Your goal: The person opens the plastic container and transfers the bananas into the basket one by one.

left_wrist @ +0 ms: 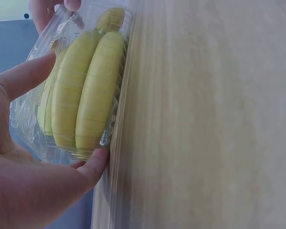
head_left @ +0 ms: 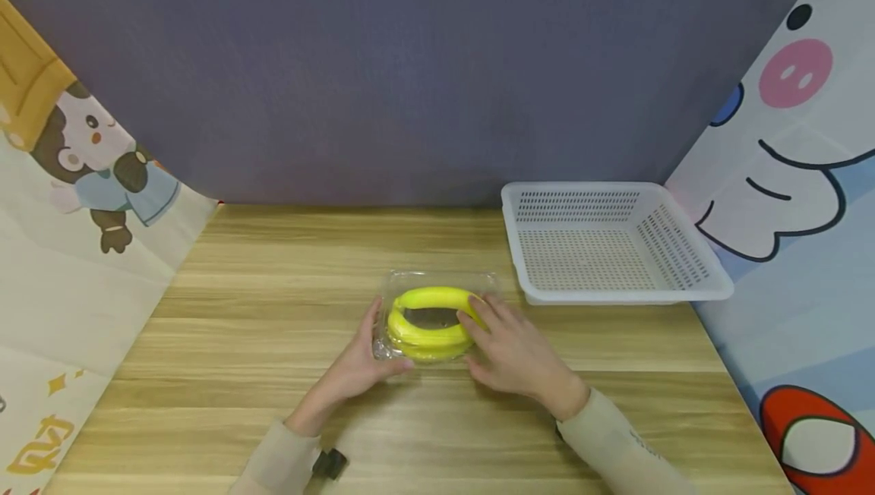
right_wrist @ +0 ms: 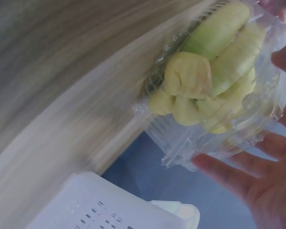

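A clear plastic clamshell box (head_left: 447, 278) lies on the wooden table, and yellow bananas (head_left: 437, 337) fill it. The left wrist view shows the bananas (left_wrist: 99, 90) side by side behind the clear wall; their stem end (right_wrist: 187, 75) faces the right wrist view. My left hand (head_left: 357, 362) holds the box's near left corner, thumb along the front and fingers against the left side. From the right, my right hand (head_left: 514, 347) rests on the lid with spread, fairly straight fingers, its thumb near the front edge. One right fingertip touches the lid's rim in the right wrist view.
A white perforated plastic basket (head_left: 581, 260) stands at the back right of the wooden table (head_left: 273, 282). A dark grey panel (head_left: 410, 85) rises behind the table. Cartoon-printed sheets (head_left: 89, 282) hang at both sides. A small black item (head_left: 331, 464) sits at the left sleeve.
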A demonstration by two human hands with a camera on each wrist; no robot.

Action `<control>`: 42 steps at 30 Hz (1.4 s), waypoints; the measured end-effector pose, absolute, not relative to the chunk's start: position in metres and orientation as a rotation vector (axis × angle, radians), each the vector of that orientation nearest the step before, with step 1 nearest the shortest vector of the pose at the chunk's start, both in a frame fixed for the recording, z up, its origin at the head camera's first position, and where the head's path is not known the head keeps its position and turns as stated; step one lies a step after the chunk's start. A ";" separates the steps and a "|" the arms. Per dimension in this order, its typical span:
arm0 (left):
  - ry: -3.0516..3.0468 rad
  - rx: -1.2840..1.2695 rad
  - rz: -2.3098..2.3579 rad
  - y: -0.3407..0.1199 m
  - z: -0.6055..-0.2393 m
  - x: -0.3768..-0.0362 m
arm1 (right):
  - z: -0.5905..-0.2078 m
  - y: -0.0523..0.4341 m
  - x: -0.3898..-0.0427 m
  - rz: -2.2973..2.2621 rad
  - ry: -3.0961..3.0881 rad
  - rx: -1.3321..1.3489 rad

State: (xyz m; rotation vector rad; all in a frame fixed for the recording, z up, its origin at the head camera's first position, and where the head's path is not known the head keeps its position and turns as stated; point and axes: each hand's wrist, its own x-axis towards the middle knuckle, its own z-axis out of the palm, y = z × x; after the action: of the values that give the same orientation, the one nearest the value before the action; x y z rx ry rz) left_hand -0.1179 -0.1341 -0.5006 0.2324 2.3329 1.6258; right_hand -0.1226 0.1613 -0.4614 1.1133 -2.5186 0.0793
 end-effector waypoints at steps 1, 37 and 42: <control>2.330 0.230 1.629 -0.134 -0.501 -0.118 | -0.461 0.161 -0.123 0.064 -2.513 1.116; 2.284 0.160 1.696 -0.130 -0.500 -0.117 | -0.463 0.164 -0.136 -0.029 -2.231 1.213; 2.289 0.163 1.691 -0.130 -0.498 -0.116 | -0.463 0.164 -0.136 -0.046 -2.217 1.229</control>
State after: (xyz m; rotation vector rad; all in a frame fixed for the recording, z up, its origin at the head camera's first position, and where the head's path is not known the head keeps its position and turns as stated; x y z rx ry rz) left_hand -0.1164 -0.1296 -0.4982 0.1630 2.2894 1.6911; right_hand -0.1362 0.1636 -0.4628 1.2287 -2.2165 -0.0463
